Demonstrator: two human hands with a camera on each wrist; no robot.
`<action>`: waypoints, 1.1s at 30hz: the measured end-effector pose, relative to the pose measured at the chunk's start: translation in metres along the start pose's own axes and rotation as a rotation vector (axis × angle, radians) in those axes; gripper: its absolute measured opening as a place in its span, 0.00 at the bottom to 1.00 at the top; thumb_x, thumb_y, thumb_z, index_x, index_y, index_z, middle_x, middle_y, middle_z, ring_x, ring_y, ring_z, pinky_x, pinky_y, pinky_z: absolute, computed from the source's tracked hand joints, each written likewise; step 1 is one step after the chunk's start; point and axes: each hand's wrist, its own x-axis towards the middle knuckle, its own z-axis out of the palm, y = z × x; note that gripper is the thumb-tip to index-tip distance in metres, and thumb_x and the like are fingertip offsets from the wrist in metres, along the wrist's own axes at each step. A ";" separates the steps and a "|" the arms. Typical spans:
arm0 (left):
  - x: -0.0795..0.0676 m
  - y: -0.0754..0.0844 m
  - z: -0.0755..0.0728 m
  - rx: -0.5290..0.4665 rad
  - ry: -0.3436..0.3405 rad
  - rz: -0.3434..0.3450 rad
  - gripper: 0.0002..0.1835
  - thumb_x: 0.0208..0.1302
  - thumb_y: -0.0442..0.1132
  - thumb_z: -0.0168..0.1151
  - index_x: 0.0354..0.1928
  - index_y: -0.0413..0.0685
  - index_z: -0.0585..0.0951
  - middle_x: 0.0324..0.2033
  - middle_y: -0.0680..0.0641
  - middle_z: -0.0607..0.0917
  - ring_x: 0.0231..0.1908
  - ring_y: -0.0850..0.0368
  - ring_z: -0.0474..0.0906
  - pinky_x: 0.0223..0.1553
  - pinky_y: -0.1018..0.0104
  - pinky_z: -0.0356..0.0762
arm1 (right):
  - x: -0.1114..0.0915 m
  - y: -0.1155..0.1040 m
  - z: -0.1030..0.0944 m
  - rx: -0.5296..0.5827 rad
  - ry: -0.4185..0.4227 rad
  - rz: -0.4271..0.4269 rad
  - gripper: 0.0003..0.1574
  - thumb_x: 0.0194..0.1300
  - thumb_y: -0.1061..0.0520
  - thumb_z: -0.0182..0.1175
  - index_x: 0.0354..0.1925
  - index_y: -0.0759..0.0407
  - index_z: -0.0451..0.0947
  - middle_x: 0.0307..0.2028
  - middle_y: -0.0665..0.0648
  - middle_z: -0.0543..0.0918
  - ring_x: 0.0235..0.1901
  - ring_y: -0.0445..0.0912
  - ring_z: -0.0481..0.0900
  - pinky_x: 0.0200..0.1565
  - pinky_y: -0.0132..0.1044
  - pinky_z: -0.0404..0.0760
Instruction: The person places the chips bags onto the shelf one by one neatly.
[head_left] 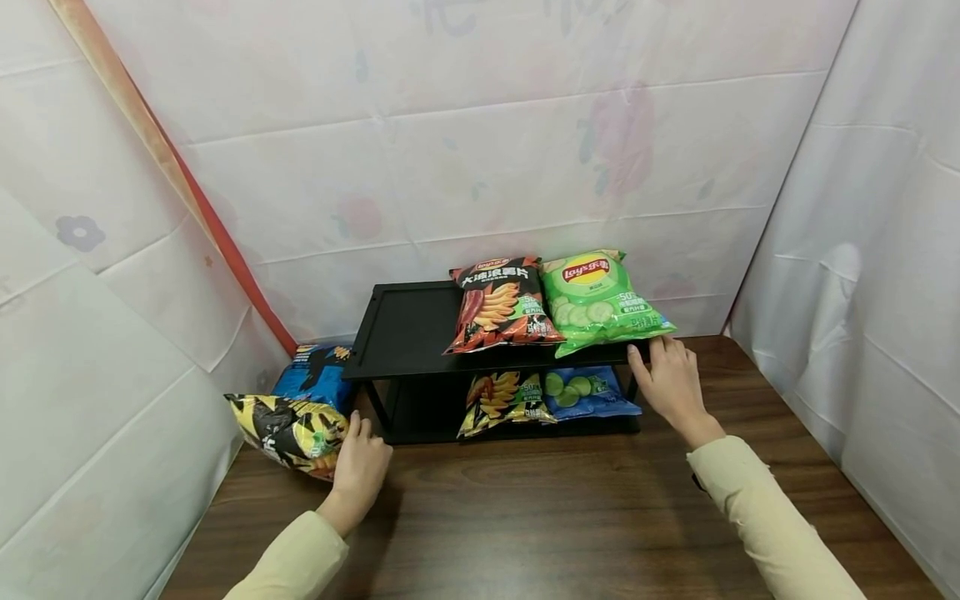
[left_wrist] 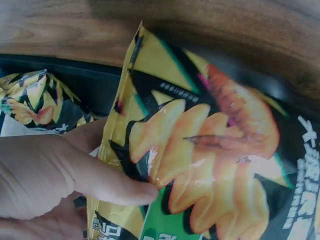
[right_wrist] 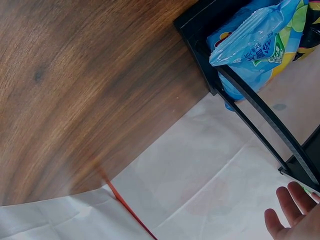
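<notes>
My left hand [head_left: 360, 467] pinches the edge of a yellow-and-black chip bag [head_left: 292, 429], left of a black two-tier rack [head_left: 408, 321]. In the left wrist view the thumb [left_wrist: 125, 192] presses on the bag's front, and the fingers behind it are mostly hidden. A blue-and-black chip bag [head_left: 311, 375] lies behind the held one. At the rack's top right corner, my right hand [head_left: 671, 383] touches the edge beside a green Lay's bag [head_left: 600, 304]. Its fingers [right_wrist: 287, 205] look loosely extended in the right wrist view.
A red-and-black chip bag [head_left: 502, 308] lies next to the green one on the top tier. Below are another yellow-and-black bag [head_left: 506, 400] and a blue chip bag [head_left: 588, 393]. White cloth [head_left: 480, 167] surrounds the wooden table [head_left: 510, 517] at the back and sides.
</notes>
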 end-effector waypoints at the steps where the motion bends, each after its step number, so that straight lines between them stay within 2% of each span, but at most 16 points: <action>1: 0.000 0.000 0.001 -0.002 0.024 -0.002 0.14 0.53 0.28 0.60 0.12 0.46 0.78 0.19 0.48 0.81 0.42 0.43 0.73 0.63 0.47 0.57 | 0.000 0.000 0.000 0.001 0.002 -0.001 0.37 0.69 0.43 0.40 0.60 0.73 0.63 0.53 0.74 0.70 0.50 0.66 0.68 0.50 0.64 0.63; 5: -0.001 0.000 0.006 -0.035 0.133 -0.037 0.14 0.50 0.26 0.62 0.10 0.42 0.77 0.24 0.43 0.82 0.48 0.39 0.72 0.66 0.47 0.52 | 0.000 0.000 0.000 0.003 0.005 -0.001 0.37 0.69 0.43 0.40 0.60 0.72 0.63 0.52 0.73 0.70 0.49 0.66 0.68 0.50 0.64 0.64; 8: -0.001 0.000 0.012 -0.065 0.179 -0.052 0.14 0.47 0.27 0.65 0.10 0.41 0.76 0.24 0.42 0.80 0.49 0.38 0.71 0.66 0.48 0.53 | 0.000 0.000 0.001 0.005 0.003 0.000 0.37 0.69 0.43 0.40 0.60 0.73 0.63 0.53 0.74 0.70 0.50 0.66 0.68 0.50 0.64 0.64; 13: 0.000 -0.004 0.020 -0.078 0.158 -0.030 0.15 0.41 0.38 0.72 0.10 0.44 0.75 0.24 0.42 0.79 0.53 0.37 0.69 0.66 0.48 0.52 | 0.000 0.001 0.001 0.008 0.015 -0.005 0.37 0.69 0.43 0.40 0.60 0.72 0.63 0.52 0.73 0.71 0.48 0.66 0.69 0.49 0.64 0.65; 16: 0.000 -0.006 0.021 -0.063 0.148 -0.023 0.17 0.37 0.46 0.74 0.12 0.43 0.77 0.35 0.39 0.80 0.59 0.35 0.64 0.68 0.45 0.46 | 0.000 0.001 0.002 0.011 0.022 -0.008 0.36 0.69 0.43 0.41 0.60 0.72 0.63 0.51 0.73 0.71 0.46 0.66 0.70 0.48 0.64 0.65; 20: -0.002 -0.005 0.022 -0.026 0.197 -0.036 0.14 0.40 0.42 0.73 0.13 0.43 0.78 0.50 0.38 0.76 0.64 0.37 0.57 0.67 0.43 0.43 | -0.001 0.001 0.002 0.016 0.022 -0.008 0.36 0.69 0.44 0.41 0.60 0.72 0.62 0.51 0.73 0.71 0.46 0.66 0.70 0.48 0.64 0.65; 23: -0.003 -0.004 0.026 -0.048 0.239 -0.045 0.10 0.41 0.34 0.72 0.13 0.44 0.79 0.54 0.39 0.74 0.65 0.39 0.56 0.66 0.41 0.45 | -0.001 0.001 0.002 0.020 0.020 -0.006 0.37 0.69 0.43 0.41 0.61 0.72 0.62 0.52 0.73 0.71 0.47 0.66 0.69 0.49 0.64 0.65; 25: -0.003 -0.005 0.029 -0.075 0.248 -0.041 0.08 0.40 0.33 0.72 0.16 0.45 0.80 0.55 0.40 0.73 0.65 0.41 0.57 0.66 0.39 0.46 | -0.001 0.001 0.002 0.021 0.018 -0.006 0.37 0.69 0.43 0.41 0.61 0.72 0.62 0.52 0.73 0.71 0.47 0.66 0.69 0.49 0.64 0.64; 28: -0.002 -0.007 0.031 -0.098 0.242 -0.021 0.06 0.40 0.33 0.72 0.21 0.46 0.82 0.56 0.40 0.73 0.65 0.43 0.57 0.66 0.39 0.45 | -0.001 0.001 0.002 0.020 0.022 -0.007 0.37 0.69 0.43 0.41 0.61 0.72 0.62 0.52 0.73 0.71 0.47 0.66 0.69 0.49 0.64 0.64; 33: -0.001 -0.010 0.033 -0.101 0.189 0.021 0.11 0.38 0.35 0.74 0.27 0.47 0.83 0.59 0.42 0.72 0.67 0.43 0.53 0.66 0.40 0.43 | -0.001 0.001 0.002 0.024 0.031 -0.011 0.36 0.69 0.43 0.41 0.60 0.72 0.62 0.52 0.73 0.71 0.47 0.66 0.70 0.49 0.64 0.65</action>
